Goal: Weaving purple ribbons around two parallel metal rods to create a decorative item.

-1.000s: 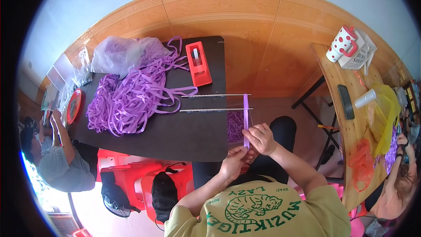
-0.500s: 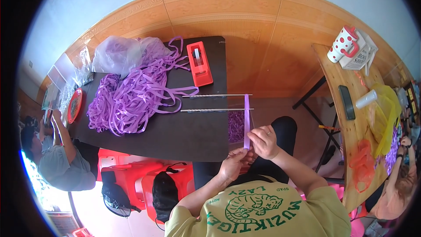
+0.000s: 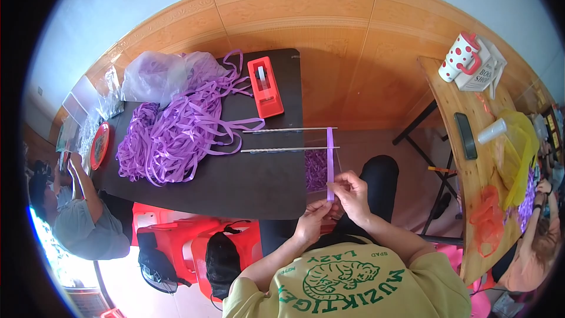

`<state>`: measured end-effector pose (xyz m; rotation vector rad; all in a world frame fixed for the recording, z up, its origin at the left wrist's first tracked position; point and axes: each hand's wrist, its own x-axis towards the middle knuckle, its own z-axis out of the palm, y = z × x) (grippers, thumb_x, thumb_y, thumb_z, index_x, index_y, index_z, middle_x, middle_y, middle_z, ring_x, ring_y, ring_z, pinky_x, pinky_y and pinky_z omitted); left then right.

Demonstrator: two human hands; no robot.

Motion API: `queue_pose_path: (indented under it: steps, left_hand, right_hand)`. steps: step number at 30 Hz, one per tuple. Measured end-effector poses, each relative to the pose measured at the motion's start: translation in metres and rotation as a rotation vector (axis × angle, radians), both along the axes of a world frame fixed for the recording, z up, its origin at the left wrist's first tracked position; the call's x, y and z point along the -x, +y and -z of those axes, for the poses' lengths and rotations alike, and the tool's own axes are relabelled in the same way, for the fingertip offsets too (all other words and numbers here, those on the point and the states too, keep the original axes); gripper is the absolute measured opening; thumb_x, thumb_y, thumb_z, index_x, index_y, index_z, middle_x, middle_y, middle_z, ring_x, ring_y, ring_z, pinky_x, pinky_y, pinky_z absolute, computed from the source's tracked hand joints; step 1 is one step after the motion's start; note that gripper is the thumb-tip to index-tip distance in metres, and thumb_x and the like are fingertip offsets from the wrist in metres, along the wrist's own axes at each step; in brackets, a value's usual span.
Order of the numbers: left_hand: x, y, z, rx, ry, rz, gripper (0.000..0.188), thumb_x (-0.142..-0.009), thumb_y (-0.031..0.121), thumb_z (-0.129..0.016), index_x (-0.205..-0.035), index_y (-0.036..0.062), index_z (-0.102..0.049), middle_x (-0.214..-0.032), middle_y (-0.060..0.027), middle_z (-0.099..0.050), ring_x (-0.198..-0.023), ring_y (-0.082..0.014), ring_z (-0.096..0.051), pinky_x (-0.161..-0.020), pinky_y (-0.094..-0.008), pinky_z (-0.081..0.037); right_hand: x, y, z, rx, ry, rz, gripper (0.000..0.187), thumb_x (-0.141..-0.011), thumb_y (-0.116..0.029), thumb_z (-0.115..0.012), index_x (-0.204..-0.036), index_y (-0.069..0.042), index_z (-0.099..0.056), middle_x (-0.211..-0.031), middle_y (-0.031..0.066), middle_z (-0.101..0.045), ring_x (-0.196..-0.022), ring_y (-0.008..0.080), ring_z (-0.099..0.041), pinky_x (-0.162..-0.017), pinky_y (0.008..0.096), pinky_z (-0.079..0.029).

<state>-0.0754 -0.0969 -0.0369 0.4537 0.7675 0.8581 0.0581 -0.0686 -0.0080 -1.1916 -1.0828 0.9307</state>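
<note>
A purple ribbon (image 3: 330, 162) hangs over two thin metal rods (image 3: 321, 148) that jut out past the right edge of the dark table. Its lower end is pinched in my left hand (image 3: 313, 221), thumb and fingers closed. Just above and to the right, my right hand (image 3: 352, 195) has its fingertips closed on the same ribbon; exactly how they grip it is too small to make out. On the table to the left lies a big tangled heap of purple ribbon (image 3: 176, 135), with one loop reaching toward the rods.
Behind the rods stands a red tape dispenser (image 3: 266, 91) on the dark table (image 3: 253, 185). More purple ribbon (image 3: 315, 171) lies below the table edge. A wooden table (image 3: 453, 135) on the right holds a phone (image 3: 465, 135) and a dotted tumbler (image 3: 459, 59). Other people sit at both sides.
My right hand has shifted slightly left and in against the ribbon. My left hand stays at the ribbon's lower end. The whole view has moved a little.
</note>
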Motion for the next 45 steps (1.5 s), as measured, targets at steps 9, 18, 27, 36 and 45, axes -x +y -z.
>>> queue_pose_path:
  steps: [9,18,27,36,45]
  left_hand:
    - [0.001,0.000,0.005,-0.007,0.039,-0.008,0.016,-0.092,0.011,-0.054,-0.098,0.0016,-0.065,-0.085,-0.0073,-0.065,-0.073,-0.0127,-0.060,-0.070,-0.0314,-0.055]
    - [0.000,-0.006,-0.002,-0.262,0.381,-0.176,0.020,-0.092,0.012,-0.054,-0.107,-0.0002,-0.061,-0.097,-0.0071,-0.063,-0.087,-0.0104,-0.057,-0.080,-0.0242,-0.047]
    - [-0.027,0.035,-0.034,-0.364,0.450,-0.083,0.019,-0.090,0.012,-0.056,-0.103,-0.0007,-0.063,-0.093,-0.0047,-0.065,-0.085,-0.0083,-0.057,-0.075,-0.0208,-0.044]
    - [-0.027,0.031,-0.032,-0.224,0.285,-0.119,0.016,-0.090,0.010,-0.055,-0.097,-0.0015,-0.064,-0.088,-0.0055,-0.065,-0.077,-0.0092,-0.057,-0.070,-0.0221,-0.045]
    - [-0.021,0.022,-0.037,-0.071,0.160,0.018,0.018,-0.091,0.013,-0.054,-0.102,0.0000,-0.061,-0.084,-0.0076,-0.064,-0.067,-0.0105,-0.057,-0.063,-0.0230,-0.047]
  right_hand:
    - [0.005,-0.006,0.005,0.226,0.415,-0.058,0.006,-0.082,-0.002,-0.065,-0.079,-0.003,-0.059,-0.067,-0.0027,-0.056,-0.059,0.0019,-0.048,-0.053,0.0172,-0.037]
    - [0.000,-0.006,0.007,0.258,0.461,-0.140,0.005,-0.079,0.001,-0.066,-0.078,-0.001,-0.062,-0.070,0.0007,-0.061,-0.062,0.0043,-0.052,-0.057,0.0181,-0.039]
    - [-0.011,-0.020,0.012,0.333,0.461,-0.127,0.006,-0.077,0.005,-0.064,-0.078,-0.001,-0.061,-0.069,0.0016,-0.061,-0.062,0.0048,-0.053,-0.057,0.0186,-0.039]
    - [-0.043,0.009,-0.025,-0.544,-0.839,0.080,0.033,-0.060,0.006,-0.066,-0.090,-0.007,-0.062,-0.084,0.0058,-0.057,-0.076,0.0242,-0.055,-0.067,0.0354,-0.037]
    - [-0.044,0.048,-0.023,-0.874,-1.202,-0.009,0.036,-0.064,-0.014,-0.060,-0.099,-0.011,-0.067,-0.088,0.0021,-0.054,-0.073,0.0170,-0.054,-0.063,0.0317,-0.038]
